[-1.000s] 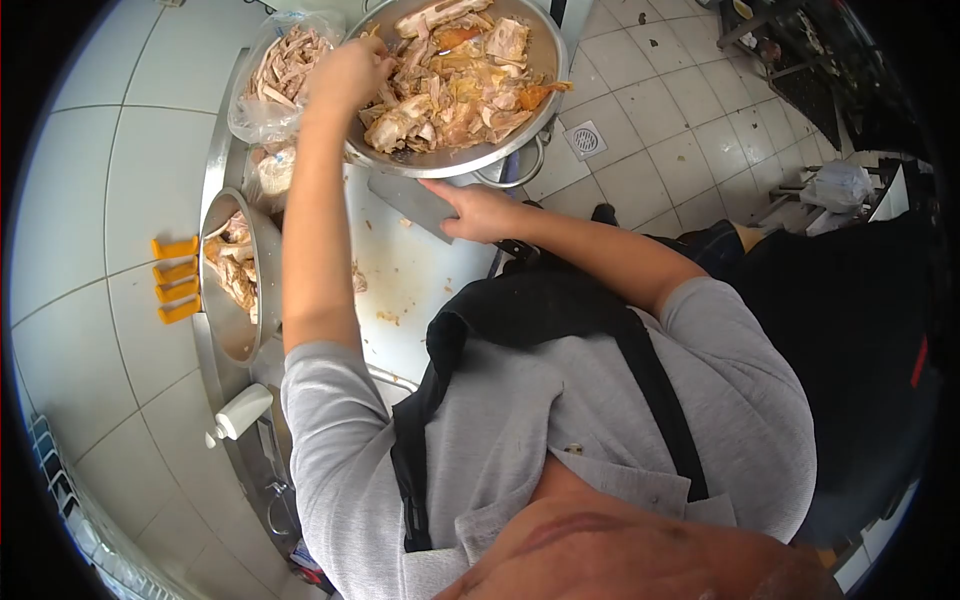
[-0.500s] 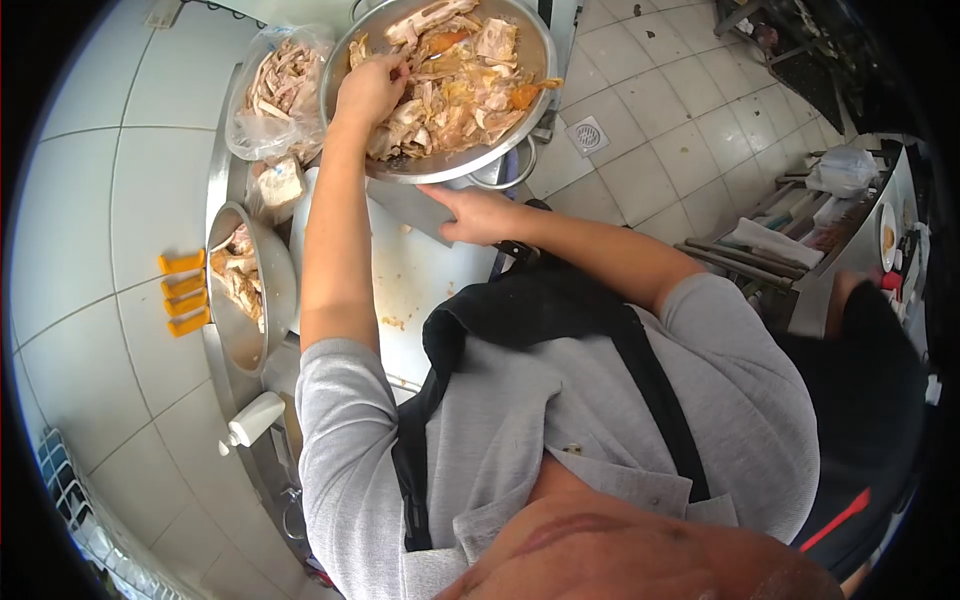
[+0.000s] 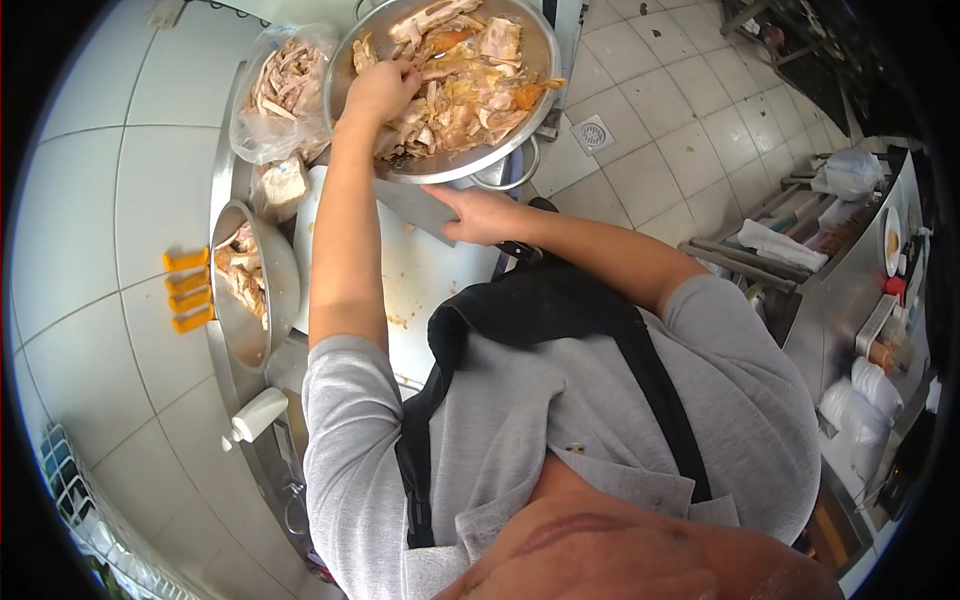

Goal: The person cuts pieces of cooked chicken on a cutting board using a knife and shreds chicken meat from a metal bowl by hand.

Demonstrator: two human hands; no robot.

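My left hand (image 3: pixel 380 92) reaches into a large steel bowl (image 3: pixel 548 100) heaped with chopped cooked meat (image 3: pixel 465 105). Its fingers are closed on a piece of that meat at the heap's left side. Below the bowl's near rim, my right hand (image 3: pixel 480 216) is closed around a cleaver (image 3: pixel 412 206), index finger stretched along the blade. A dark riveted handle end shows behind the palm. The broad blade lies over a white cutting board (image 3: pixel 400 270) with small scraps on it; the bowl partly covers the blade's far end.
Left of the large bowl stands a clear plastic bag (image 3: pixel 285 85) of meat strips. A smaller steel bowl (image 3: pixel 285 265) with meat pieces sits nearer, beside orange wall hooks (image 3: pixel 188 288) and a white pump bottle (image 3: pixel 258 416). Right, a cluttered counter (image 3: pixel 835 270) stands past the tiled floor.
My left hand has shifted slightly right over the meat, its fingers still closed. My right hand keeps its hold on the cleaver. Another person in black at the right has left the view.
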